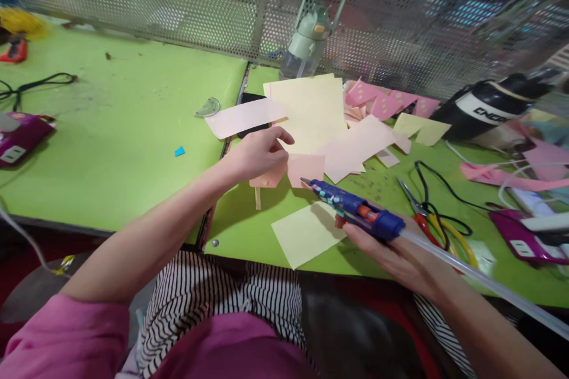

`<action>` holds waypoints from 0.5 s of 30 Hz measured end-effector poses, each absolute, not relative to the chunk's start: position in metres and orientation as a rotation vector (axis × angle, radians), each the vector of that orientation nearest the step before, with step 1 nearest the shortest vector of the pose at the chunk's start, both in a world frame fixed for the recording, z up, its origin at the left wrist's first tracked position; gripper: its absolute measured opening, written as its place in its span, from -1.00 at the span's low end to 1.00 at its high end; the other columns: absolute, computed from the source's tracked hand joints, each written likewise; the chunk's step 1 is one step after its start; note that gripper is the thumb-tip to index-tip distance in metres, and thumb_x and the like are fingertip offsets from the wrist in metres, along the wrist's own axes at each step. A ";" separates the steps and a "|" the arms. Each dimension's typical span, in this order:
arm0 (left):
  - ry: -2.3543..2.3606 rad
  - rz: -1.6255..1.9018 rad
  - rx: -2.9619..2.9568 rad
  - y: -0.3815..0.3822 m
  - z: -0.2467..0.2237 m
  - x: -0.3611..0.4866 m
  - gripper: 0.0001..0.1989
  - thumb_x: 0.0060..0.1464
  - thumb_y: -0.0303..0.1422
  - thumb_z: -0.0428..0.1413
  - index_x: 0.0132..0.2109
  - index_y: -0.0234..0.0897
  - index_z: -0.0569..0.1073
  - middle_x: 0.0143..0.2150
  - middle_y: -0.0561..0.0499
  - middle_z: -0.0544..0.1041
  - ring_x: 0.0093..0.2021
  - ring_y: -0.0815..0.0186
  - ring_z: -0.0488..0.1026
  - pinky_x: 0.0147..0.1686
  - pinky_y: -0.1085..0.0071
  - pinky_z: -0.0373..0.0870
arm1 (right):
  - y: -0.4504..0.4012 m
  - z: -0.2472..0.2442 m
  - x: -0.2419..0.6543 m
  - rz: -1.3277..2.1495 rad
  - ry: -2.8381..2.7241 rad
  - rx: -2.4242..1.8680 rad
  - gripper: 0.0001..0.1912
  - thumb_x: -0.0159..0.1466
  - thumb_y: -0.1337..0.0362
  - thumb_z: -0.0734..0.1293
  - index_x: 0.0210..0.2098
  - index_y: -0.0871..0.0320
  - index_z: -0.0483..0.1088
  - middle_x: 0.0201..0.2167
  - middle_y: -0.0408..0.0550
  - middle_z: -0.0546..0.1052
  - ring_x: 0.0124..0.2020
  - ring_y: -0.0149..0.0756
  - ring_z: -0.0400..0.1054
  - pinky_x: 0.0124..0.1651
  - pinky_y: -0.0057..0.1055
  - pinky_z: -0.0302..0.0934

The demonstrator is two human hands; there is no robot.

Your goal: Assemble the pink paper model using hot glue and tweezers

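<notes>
Far left: bare green desk, small blue scrap well apart from the work. Next, pale strip lying just beyond the left grip. Left grip bent over the upper edge of the left pink piece; fingers curled, undersides hidden, so cannot tell whether they are clamped on it or only resting. Narrow tab shows at that piece's lower edge. Right pink piece lies just beside it, below the large cream sheet. Blue glue gun points left, its nozzle over the lower part of the right pink piece; contact not clear. Loose cream sheet lies nearer the body. Right grip closed around the gun from below; clear glue stick trails from its rear. Handling, in my judgement: steady the card by an edge, fingertips clear of the hot nozzle; lay a thin, even bead; let the long stick run free of the red-and-yellow-handled tool at right.
</notes>
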State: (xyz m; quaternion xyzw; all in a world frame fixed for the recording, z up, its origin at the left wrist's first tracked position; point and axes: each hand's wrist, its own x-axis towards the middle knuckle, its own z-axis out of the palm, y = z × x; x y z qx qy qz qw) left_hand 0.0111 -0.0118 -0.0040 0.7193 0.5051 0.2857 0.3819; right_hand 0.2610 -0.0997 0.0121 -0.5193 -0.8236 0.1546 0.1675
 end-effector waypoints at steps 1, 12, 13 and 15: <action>1.295 0.731 1.833 -0.012 -0.004 0.011 -0.67 0.03 -0.49 0.02 -0.03 -0.30 0.44 -0.34 0.03 0.51 -0.35 0.36 0.40 -0.37 0.42 0.24 | -0.100 0.011 0.261 0.467 -2.334 -1.478 -0.83 0.26 0.13 0.24 -0.33 0.04 0.40 -0.43 -0.08 0.58 -0.41 -0.17 0.49 -0.42 -0.33 0.40; 1.291 0.734 1.808 -0.011 -0.005 0.011 -0.68 0.03 -0.48 0.03 -0.03 -0.30 0.44 -0.34 0.03 0.51 -0.34 0.35 0.40 -0.40 0.42 0.21 | -0.104 0.010 0.259 0.521 -2.242 -1.487 -0.84 0.22 0.16 0.26 -0.29 0.04 0.44 -0.40 -0.14 0.61 -0.39 -0.18 0.52 -0.34 -0.37 0.39; 1.286 0.734 1.807 -0.011 -0.005 0.011 -0.68 0.03 -0.48 0.02 -0.03 -0.30 0.44 -0.34 0.03 0.51 -0.33 0.35 0.41 -0.41 0.42 0.21 | -0.104 0.010 0.259 0.532 -2.241 -1.489 -0.83 0.22 0.16 0.25 -0.28 0.03 0.44 -0.40 -0.14 0.61 -0.39 -0.17 0.52 -0.33 -0.36 0.39; 1.277 0.735 1.805 -0.011 -0.006 0.010 -0.68 0.03 -0.47 0.02 -0.03 -0.30 0.43 -0.34 0.02 0.52 -0.33 0.35 0.41 -0.41 0.42 0.21 | -0.104 0.012 0.259 0.562 -2.232 -1.511 -0.83 0.21 0.14 0.25 -0.29 0.03 0.44 -0.41 -0.14 0.61 -0.38 -0.15 0.52 -0.35 -0.35 0.39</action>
